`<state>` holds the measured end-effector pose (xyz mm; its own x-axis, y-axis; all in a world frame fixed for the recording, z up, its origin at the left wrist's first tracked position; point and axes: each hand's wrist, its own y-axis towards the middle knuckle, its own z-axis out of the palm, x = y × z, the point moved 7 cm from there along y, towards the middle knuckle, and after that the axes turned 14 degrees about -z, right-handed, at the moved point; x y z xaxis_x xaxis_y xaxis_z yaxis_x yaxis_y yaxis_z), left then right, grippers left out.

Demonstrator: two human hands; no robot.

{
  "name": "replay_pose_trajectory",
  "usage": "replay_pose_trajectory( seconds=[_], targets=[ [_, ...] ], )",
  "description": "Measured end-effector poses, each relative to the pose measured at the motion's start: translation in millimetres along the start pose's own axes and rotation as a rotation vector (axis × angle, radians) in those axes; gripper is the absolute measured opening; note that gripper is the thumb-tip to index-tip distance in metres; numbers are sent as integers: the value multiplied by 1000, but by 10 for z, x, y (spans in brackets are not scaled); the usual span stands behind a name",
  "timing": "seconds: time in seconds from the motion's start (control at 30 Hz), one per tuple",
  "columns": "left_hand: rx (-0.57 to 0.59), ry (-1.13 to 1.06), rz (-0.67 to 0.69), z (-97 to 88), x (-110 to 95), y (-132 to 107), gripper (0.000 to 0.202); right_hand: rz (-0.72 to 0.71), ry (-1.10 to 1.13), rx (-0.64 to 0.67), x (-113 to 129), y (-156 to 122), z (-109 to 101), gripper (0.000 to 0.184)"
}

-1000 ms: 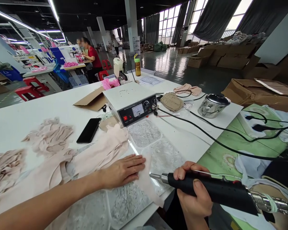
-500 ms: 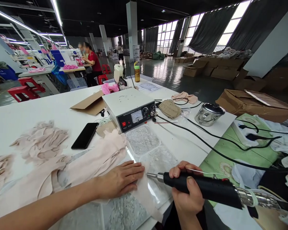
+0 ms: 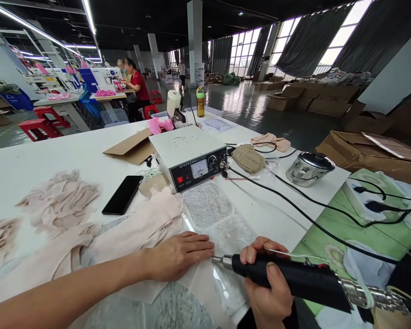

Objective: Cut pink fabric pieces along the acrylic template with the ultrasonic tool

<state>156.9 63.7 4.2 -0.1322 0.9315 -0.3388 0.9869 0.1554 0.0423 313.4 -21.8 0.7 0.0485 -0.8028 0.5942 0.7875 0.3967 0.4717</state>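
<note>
My left hand [image 3: 181, 256] lies flat, fingers stretched out, pressing a thin pale beige fabric piece [image 3: 205, 285] onto a clear plastic-covered, grey marbled sheet [image 3: 171, 305]. My right hand [image 3: 269, 283] is wrapped around a black handheld ultrasonic cutter [image 3: 287, 273], held nearly level. Its narrow metal tip is beside my left fingertips, at the fabric; whether it touches the cloth I cannot tell. More beige fabric [image 3: 140, 228] lies to the left of my left hand. Behind the hands stands a white control box [image 3: 198, 169] with a dial meter and a lit red switch.
A black phone [image 3: 122, 195], crumpled beige fabric scraps [image 3: 60, 196] and folded cardboard [image 3: 132, 146] lie on the white table. A lidded metal cup [image 3: 308, 169] stands near the right edge. Black cables [image 3: 277, 196] cross at right. A person in red [image 3: 139, 87] sits at a sewing machine beyond.
The view has shifted slightly. My left hand has slid a little to the right over the fabric, and the cutter's tip is now closer to its fingertips. My right hand keeps its grip.
</note>
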Motion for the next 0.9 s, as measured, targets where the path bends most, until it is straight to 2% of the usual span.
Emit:
replay_pose_trajectory(
  seconds=[0.9],
  targets=[
    [-48, 23, 39, 12, 41, 3, 37, 31, -37, 7, 66, 7, 45, 15]
  ],
)
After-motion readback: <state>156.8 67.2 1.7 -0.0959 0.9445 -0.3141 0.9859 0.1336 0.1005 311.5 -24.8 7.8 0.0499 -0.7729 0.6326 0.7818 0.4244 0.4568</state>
